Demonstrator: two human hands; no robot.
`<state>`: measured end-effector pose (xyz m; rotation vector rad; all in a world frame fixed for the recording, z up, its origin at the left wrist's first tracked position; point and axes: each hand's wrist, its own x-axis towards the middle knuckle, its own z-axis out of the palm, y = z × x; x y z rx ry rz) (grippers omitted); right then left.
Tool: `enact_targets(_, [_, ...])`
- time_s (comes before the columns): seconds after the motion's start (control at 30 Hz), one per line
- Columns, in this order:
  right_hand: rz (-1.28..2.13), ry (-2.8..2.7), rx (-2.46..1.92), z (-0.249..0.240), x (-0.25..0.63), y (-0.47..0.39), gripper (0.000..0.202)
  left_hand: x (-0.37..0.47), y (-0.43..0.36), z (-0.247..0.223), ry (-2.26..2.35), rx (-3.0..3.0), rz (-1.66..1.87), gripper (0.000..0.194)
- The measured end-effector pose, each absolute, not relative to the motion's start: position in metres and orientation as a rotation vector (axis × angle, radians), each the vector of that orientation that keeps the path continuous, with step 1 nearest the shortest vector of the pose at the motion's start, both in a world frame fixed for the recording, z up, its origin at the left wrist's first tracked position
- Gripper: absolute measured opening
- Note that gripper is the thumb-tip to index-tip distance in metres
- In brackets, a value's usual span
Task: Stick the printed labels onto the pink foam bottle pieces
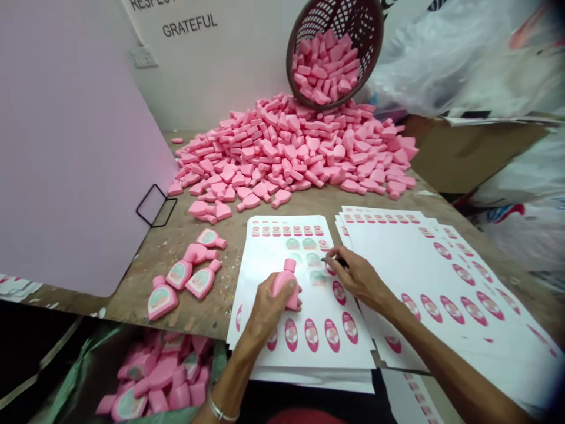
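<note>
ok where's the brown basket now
In the head view, the brown basket is at the top, right of centre, tipped at the back of the pink bottle heap.

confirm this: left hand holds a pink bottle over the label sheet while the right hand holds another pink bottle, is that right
Not quite: in the head view, the right hand holds a thin dark tool, not another bottle. The left hand does hold a pink bottle over the label sheet.
</note>
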<state>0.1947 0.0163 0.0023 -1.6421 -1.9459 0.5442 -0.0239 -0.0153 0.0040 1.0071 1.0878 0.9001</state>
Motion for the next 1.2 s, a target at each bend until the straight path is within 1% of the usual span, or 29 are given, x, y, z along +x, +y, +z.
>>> enact_targets(0.13, [0.165, -2.072, -1.629, -0.025, 0.203, 0.001, 0.017, 0.011, -0.013, -0.002, 1.102, 1.094, 0.885, 0.036])
enact_targets(0.27, [-0.01, -2.159, -1.585, -0.034, 0.201, 0.0, 0.017, 0.026, -0.011, -0.008, 1.085, 1.075, 0.88, 0.038])
enact_targets(0.37, [-0.013, -2.161, -1.58, -0.037, 0.203, 0.001, 0.016, 0.026, -0.011, -0.011, 1.08, 1.049, 0.877, 0.038])
enact_targets(0.57, [0.144, -2.123, -1.554, -0.04, 0.207, 0.005, 0.01, 0.024, -0.01, -0.016, 1.08, 1.072, 0.89, 0.039])
enact_targets(0.77, [0.074, -2.021, -1.498, -0.035, 0.2, 0.004, 0.015, 0.024, -0.011, -0.016, 1.064, 1.058, 0.953, 0.038])
enact_targets(0.83, [0.132, -1.943, -1.494, -0.029, 0.198, 0.0, 0.017, 0.023, -0.011, -0.013, 1.067, 1.024, 0.977, 0.038])
enact_targets(0.87, [0.219, -1.88, -1.512, -0.026, 0.198, -0.002, 0.019, 0.022, -0.011, -0.012, 1.071, 1.005, 0.984, 0.038])
enact_targets(1.0, [0.713, -1.505, -1.57, -0.008, 0.196, -0.009, 0.027, 0.019, -0.011, -0.01, 1.053, 0.933, 0.991, 0.041])
enact_targets(1.1, [0.856, -1.345, -1.541, 0.003, 0.191, -0.01, 0.029, 0.017, -0.015, -0.011, 0.997, 0.815, 1.018, 0.049])
enact_targets(1.2, [0.966, -1.373, -1.497, 0.011, 0.18, -0.011, 0.034, 0.016, -0.018, -0.008, 0.947, 0.677, 1.069, 0.06])
